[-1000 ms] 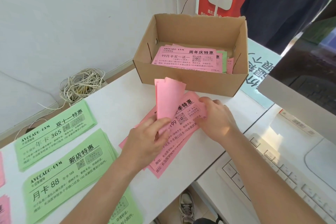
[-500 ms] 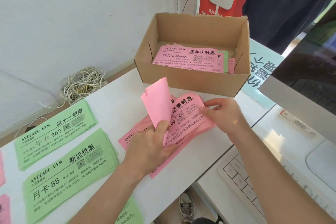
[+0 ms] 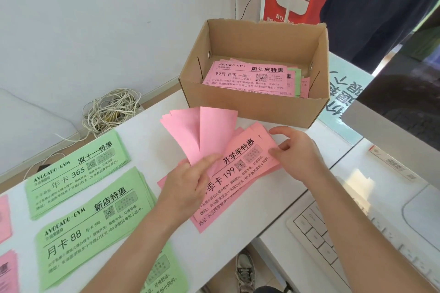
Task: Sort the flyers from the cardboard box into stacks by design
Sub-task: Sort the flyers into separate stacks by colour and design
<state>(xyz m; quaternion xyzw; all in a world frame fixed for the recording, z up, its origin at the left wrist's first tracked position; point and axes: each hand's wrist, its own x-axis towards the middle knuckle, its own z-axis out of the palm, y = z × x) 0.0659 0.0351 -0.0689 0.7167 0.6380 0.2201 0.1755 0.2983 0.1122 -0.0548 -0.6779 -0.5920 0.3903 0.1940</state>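
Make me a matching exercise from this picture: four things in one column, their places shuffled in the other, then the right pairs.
1 box
2 cable coil
3 pink flyers
4 green stacks

A by the wall, beyond the table's left edge
B in the left hand's grip
C lying on the table, left of the hands
D at the table's far end

Pairs: 1-D, 2-A, 3-B, 4-C

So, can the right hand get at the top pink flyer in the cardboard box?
Probably yes: the cardboard box is open-topped, just beyond the right hand, and nothing covers the top pink flyer. It must first release the pink stack it pinches.
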